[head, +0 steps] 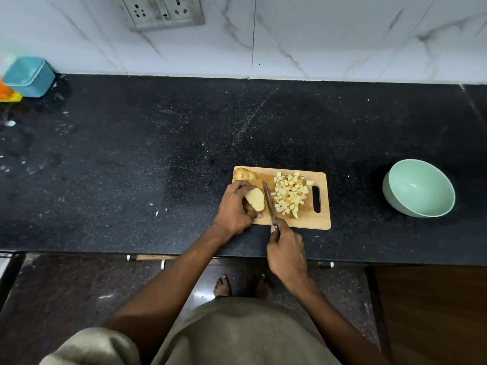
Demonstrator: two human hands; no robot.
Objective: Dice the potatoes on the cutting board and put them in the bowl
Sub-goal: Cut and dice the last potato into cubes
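Wooden cutting board (320,222) lies on the black counter (131,154), a little right of frame centre, handle slot toward the right.

Left hand (233,209) sits at the board's left edge, fingers curled round a potato half (255,199), cut face turned toward the right. Grasping it, thumb at the near end.

Right hand (287,248) is below the board's near edge, over the counter front, clenched round the handle of a knife (269,202). Blade runs up the frame across the board, lying just right of the potato half, between it and the diced pile. Cannot tell whether the edge touches the potato.

Diced potato pieces (290,196) form a loose heap on the right half of the board, beside the handle slot.

Another potato piece (245,174), skin on, rests at the board's upper left corner, just above the left hand.

Pale green bowl (419,188) stands on the counter at the right of the frame, well apart from the board. Nothing visible inside it.

Upper left: blue box (29,76) against the marble wall. Wall socket (162,11) at top, left of centre.
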